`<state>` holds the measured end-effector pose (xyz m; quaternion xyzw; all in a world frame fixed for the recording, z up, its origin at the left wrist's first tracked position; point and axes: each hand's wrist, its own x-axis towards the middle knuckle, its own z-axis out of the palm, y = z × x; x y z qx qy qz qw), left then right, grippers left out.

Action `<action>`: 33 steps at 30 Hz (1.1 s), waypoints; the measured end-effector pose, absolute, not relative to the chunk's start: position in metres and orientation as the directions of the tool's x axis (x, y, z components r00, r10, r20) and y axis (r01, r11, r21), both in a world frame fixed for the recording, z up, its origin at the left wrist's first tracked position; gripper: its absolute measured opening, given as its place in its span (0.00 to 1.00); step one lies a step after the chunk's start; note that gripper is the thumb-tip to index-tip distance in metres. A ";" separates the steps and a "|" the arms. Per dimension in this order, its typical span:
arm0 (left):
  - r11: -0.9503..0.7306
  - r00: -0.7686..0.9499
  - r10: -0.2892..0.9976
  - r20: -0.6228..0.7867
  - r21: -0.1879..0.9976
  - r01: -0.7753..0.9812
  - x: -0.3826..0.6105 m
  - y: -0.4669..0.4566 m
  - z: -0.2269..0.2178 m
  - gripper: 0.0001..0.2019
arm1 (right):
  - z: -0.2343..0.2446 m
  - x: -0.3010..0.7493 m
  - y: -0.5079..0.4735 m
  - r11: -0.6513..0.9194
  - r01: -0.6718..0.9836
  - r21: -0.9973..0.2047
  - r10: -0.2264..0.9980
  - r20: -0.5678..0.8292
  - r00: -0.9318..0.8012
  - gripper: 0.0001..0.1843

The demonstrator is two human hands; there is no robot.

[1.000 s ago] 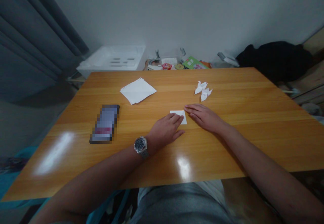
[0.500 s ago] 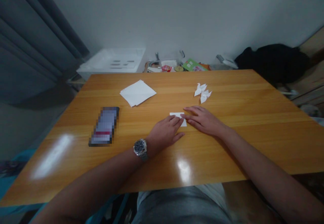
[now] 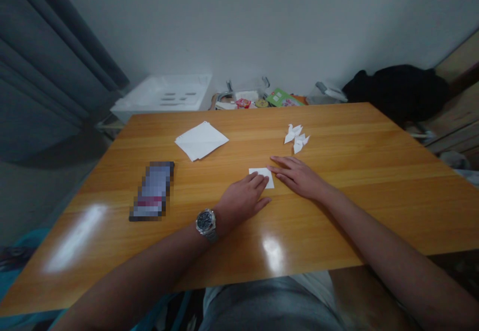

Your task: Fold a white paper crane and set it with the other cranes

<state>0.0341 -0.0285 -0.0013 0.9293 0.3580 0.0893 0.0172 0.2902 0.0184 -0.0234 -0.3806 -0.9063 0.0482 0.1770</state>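
A small white square of paper lies flat on the wooden table in front of me. My left hand, with a metal watch on its wrist, rests its outstretched fingers on the paper and hides part of it. At the paper's right edge, the fingertips of my right hand touch or nearly touch it, the fingers spread. Beyond my right hand sit two folded paper cranes, close together.
Toward the back left lies a stack of white paper sheets. A phone with a blurred screen is at the left. Behind the table are a white plastic tray, a green booklet and a dark cloth heap.
My right fingertips have slid slightly off the paper toward its right edge, while my left hand stays on it. The whole view has shifted a little.
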 end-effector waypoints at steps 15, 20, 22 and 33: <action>-0.701 0.675 0.713 0.190 0.179 0.690 0.029 -0.024 -0.010 0.31 | -0.023 0.289 0.017 0.700 0.654 -0.287 0.714 0.271 -0.645 0.26; -0.704 0.677 0.710 0.194 0.195 0.683 0.029 -0.023 -0.012 0.31 | -0.024 0.286 0.016 0.695 0.676 -0.245 0.719 0.224 -0.658 0.27; -0.702 0.674 0.712 0.195 0.199 0.684 0.029 -0.022 -0.012 0.31 | -0.025 0.285 0.016 0.688 0.683 -0.244 0.725 0.207 -0.657 0.27; -0.708 0.674 0.706 0.216 0.224 0.670 0.025 -0.021 -0.012 0.28 | -0.022 0.282 0.013 0.648 0.700 -0.300 0.761 0.208 -0.615 0.24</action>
